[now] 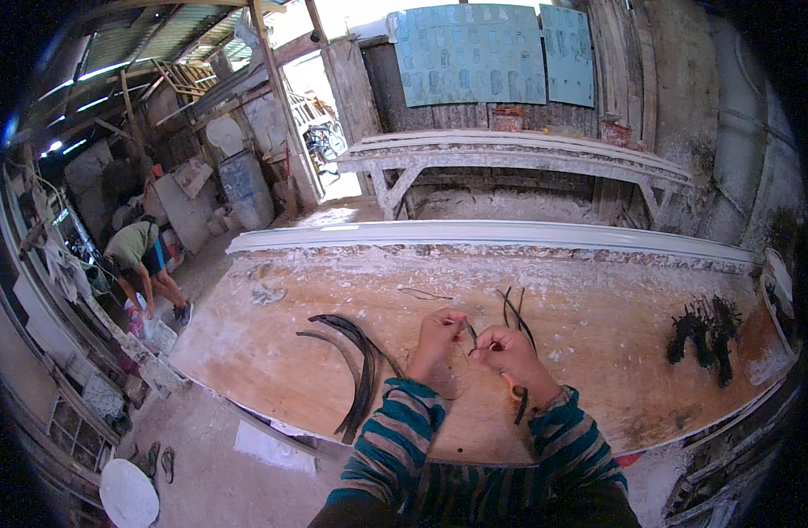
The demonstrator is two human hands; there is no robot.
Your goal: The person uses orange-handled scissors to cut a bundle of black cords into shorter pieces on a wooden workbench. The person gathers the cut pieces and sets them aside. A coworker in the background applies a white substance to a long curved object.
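Observation:
My left hand (439, 340) and my right hand (508, 350) meet above the wooden tabletop (598, 378), fingers pinched. Between the fingertips runs a short, thin dark strip (471, 333), gripped from both sides. A thin wire or thread seems to hang near my left hand. Beside my right wrist lies an orange and black object (513, 387), partly hidden, its kind unclear. To the left, a bundle of long, curved dark strips (362, 370) rests on the wood. Several thinner dark strips (517, 315) lie just beyond my right hand.
Black bristly clumps (708, 339) lie at the table's right, near a brownish container (765, 352). A long white moulding (492, 232) borders the far edge. Behind stands a whitened bench (518, 157). At left, another person (140, 255) bends toward the floor near a blue drum (246, 189).

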